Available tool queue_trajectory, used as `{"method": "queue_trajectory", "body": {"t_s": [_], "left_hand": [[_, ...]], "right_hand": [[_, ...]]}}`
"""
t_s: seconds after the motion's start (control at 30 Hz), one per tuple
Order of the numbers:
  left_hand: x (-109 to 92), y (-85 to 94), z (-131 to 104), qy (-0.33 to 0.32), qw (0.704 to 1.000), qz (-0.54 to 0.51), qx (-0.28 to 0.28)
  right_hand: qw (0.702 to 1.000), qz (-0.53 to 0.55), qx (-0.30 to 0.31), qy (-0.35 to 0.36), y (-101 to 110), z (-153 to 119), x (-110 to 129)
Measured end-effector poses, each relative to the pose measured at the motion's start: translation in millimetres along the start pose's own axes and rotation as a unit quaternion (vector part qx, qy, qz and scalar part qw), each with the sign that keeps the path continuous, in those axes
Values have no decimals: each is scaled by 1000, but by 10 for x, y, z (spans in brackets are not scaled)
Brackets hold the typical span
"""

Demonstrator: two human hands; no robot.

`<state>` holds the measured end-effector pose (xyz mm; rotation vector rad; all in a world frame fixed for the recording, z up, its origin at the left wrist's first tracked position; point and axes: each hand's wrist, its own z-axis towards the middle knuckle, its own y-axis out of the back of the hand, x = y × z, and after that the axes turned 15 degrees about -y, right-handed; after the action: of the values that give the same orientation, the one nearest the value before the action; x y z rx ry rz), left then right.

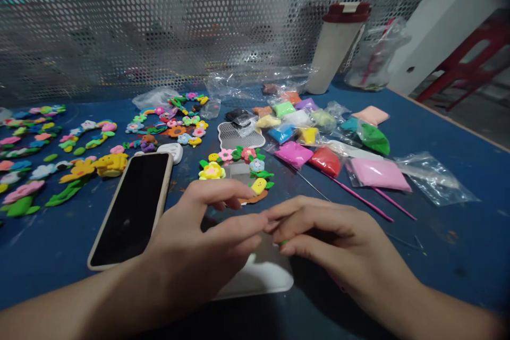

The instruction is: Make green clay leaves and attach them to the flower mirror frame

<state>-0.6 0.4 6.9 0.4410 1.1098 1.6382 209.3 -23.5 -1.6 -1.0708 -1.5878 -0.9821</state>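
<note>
Between the thumb and fingertips of my right hand [330, 231] a small bit of green clay [283, 243] shows, mostly covered by the fingers. My left hand [207, 234] has its fingers stretched out and apart, and one fingertip meets the fingers of my right hand. Under both hands lies a pale, glossy board [271, 276], partly hidden. Just beyond them is a frame decorated with clay flowers and leaves [212, 171]. On its near right side sits a yellow clay piece with a tiny face [258, 186].
A phone [131, 207] lies left of my left hand, near more decorated clay pieces [90, 133]. Bagged coloured clay [295, 154] and pink tool handles [358, 196] lie to the right. A tumbler [338, 48] stands against the perforated metal panel [159, 26].
</note>
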Motion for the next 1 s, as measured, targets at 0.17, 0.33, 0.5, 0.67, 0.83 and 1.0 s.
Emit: {"method": "queue_trajectory", "body": {"t_s": [0.17,0.33,0.5,0.67,0.83,1.0], "left_hand": [[-12,19,21,-98,992,80,-25],[-25,-72,-73,-74,996,44,12],[-59,-122,6,-12,998,35,-59],[-51,-60,72,-10,995,73,-67],[-43,-57,76,-21,993,70,-88],[-44,-91,85,-16,994,45,-97]], "right_hand": [[999,-40,14,-9,1,14,18],[998,-22,27,-49,-18,20,46],[995,39,61,-74,-42,59,22],[985,109,95,-99,-48,59,-43],[981,129,69,-130,-53,67,-67],[980,121,73,-138,-46,69,-66]]}}
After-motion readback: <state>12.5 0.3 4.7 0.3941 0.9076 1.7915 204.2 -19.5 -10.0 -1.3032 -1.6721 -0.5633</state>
